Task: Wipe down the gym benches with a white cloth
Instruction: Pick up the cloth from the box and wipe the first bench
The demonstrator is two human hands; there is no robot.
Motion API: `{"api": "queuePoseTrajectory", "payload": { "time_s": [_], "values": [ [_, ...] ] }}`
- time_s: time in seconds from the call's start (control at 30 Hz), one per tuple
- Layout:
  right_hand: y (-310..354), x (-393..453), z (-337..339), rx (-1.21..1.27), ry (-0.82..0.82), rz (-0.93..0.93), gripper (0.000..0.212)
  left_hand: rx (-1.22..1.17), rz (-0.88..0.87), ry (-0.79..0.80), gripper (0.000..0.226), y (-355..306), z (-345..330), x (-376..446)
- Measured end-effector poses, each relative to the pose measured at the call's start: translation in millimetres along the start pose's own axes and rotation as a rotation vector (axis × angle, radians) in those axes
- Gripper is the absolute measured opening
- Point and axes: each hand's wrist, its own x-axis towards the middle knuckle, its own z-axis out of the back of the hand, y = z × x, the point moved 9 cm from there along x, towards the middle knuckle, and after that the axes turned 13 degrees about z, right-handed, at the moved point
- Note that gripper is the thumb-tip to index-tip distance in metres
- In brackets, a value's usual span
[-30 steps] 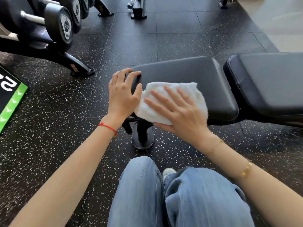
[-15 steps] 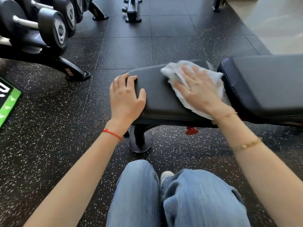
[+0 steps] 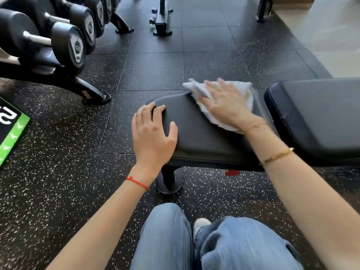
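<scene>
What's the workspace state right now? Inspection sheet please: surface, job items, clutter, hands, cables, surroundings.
Surface: black padded seat pad of a bench, with a second, separate back pad to its right; no dirt visible.
Job's things: white cloth, crumpled, on the seat pad's far right part.
Clutter: red patch on the floor under the bench; what it is cannot be told.
Hands: left hand flat on the seat pad's near left corner; right hand pressed flat on the cloth.
Cables: nothing seen.
Surroundings: speckled rubber floor; dumbbell rack at far left; green-edged mat at the left edge.
</scene>
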Motion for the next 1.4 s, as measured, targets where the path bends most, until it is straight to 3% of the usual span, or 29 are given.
{"api": "queuePoseTrajectory", "payload": {
  "time_s": [0.17,0.27,0.37,0.5,0.63,0.73,0.83,0.93,1.07,1.17,1.27,1.4],
  "values": [
    [34,-62,-3,0.114,-0.065,0.224,0.055,0.001,-0.004,0.001,0.052,2,0,-1],
    [-4,-71,4,0.098,-0.061,0.150,0.057,0.000,-0.002,-0.005,0.052,2,0,-1],
    [-30,-27,7,0.045,-0.035,0.034,0.054,0.010,0.011,-0.006,0.052,1,0,0],
    [15,8,-4,0.006,-0.005,0.098,0.054,0.011,0.021,-0.001,0.054,0,0,0],
    [50,-56,-7,0.096,-0.025,0.273,0.057,0.013,0.009,0.005,0.054,2,0,-1],
    [8,-83,5,0.076,-0.050,0.189,0.060,0.011,0.008,0.015,0.054,2,-1,-1],
    [-35,-55,19,-0.028,-0.075,0.037,0.057,0.015,0.017,0.018,0.051,2,-2,-1],
    [-20,-11,10,-0.032,-0.026,-0.023,0.055,0.012,0.027,0.014,0.050,2,-2,-1],
    [46,-27,-7,0.028,-0.018,0.168,0.053,0.008,0.012,0.010,0.052,1,-1,0],
    [54,-81,-4,0.104,-0.048,0.258,0.057,-0.001,0.005,0.018,0.054,1,-1,-1],
    [3,-93,7,0.046,-0.071,0.137,0.054,-0.005,0.007,0.013,0.053,2,-1,-1],
    [-35,-35,16,-0.040,-0.065,-0.025,0.051,-0.003,0.023,0.017,0.049,1,-2,-2]
  ]
}}
